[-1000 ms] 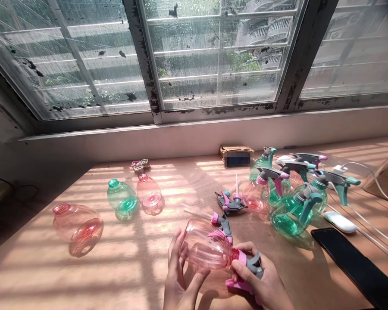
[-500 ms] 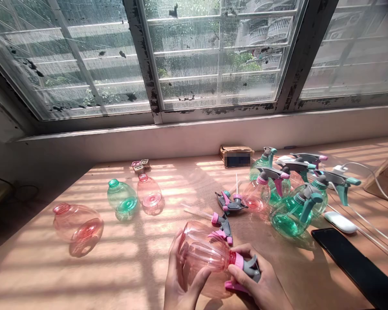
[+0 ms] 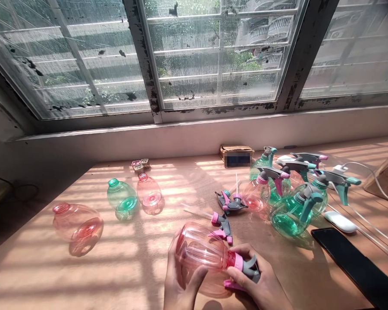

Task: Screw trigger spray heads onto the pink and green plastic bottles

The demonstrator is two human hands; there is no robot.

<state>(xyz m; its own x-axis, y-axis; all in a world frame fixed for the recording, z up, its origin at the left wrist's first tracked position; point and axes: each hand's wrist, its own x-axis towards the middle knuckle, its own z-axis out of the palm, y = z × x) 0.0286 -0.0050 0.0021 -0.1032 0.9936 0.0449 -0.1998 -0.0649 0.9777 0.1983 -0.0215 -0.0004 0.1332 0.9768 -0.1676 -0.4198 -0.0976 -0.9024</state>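
A clear pink bottle [image 3: 202, 252] lies tilted on its side in my left hand [image 3: 183, 280], its neck pointing right. The fingers curl behind it and the thumb presses its near side. At the neck, my right hand [image 3: 258, 277] grips a grey and pink trigger sprayer [image 3: 250, 267], thumb and fingers around the pink collar. The collar sits against the bottle's neck; how tightly it is screwed on I cannot tell. Just beyond the bottle, a loose pink-and-grey sprayer [image 3: 224, 228] with a clear tube rests on the table. More loose sprayers [image 3: 233, 203] lie behind it.
On the left stand open pink bottles [image 3: 77, 224] and a green one [image 3: 122, 200]. Several bottles with sprayers [image 3: 291, 215] cluster on the right. A black phone [image 3: 355, 267], white case [image 3: 340, 221] and cables lie there too. A small box [image 3: 236, 156] stands near the window wall.
The pink bottle's base has shifted slightly left in my left hand. My right hand keeps hold of the sprayer in nearly the same place.
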